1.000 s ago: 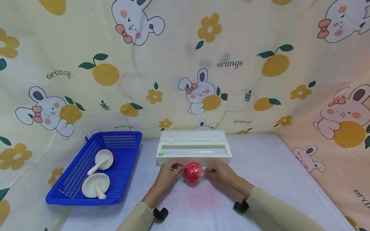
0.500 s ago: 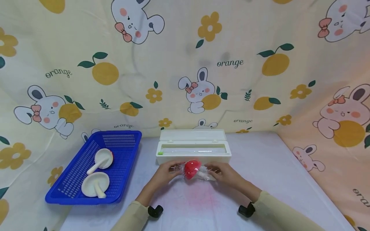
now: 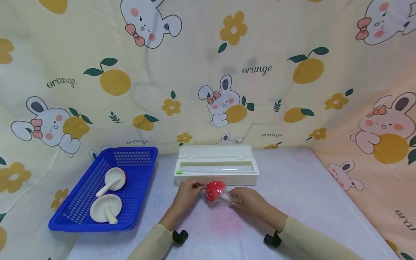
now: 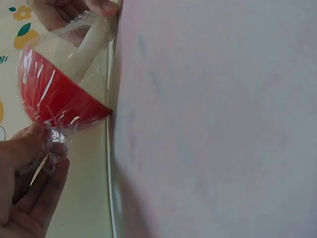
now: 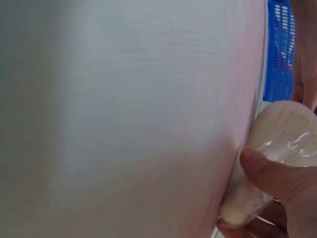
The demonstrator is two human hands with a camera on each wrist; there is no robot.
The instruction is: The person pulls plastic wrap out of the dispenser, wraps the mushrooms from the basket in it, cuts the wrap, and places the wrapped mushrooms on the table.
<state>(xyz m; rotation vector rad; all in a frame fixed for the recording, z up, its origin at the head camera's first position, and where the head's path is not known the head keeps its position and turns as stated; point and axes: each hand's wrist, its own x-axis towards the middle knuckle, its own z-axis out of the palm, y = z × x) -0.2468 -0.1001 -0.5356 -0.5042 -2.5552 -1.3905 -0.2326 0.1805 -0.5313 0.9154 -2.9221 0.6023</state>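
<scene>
Crinkled film (image 4: 58, 135), seemingly tighter round stem (image 4: 88, 51)

Glossy, crinkled clear film (image 4: 56, 135) wraps the smooth mushroom (image 3: 215, 190); the blue basket (image 3: 138, 184) is plastic, probably matt.

Your left hand (image 3: 187, 196) pinches clear film (image 3: 226, 202) at the red cap of a mushroom (image 3: 216, 190); your right hand (image 3: 249, 202) holds it at the stem end. Just beyond your hands, a white box (image 3: 221, 179) stands with its lid up on the table (image 3: 286, 180), a roll (image 3: 214, 168) inside. To your left, a blue basket (image 3: 88, 227) holds two white-stemmed mushrooms (image 3: 99, 208). A cloth (image 3: 195, 39) printed with rabbits and oranges hangs behind.
</scene>
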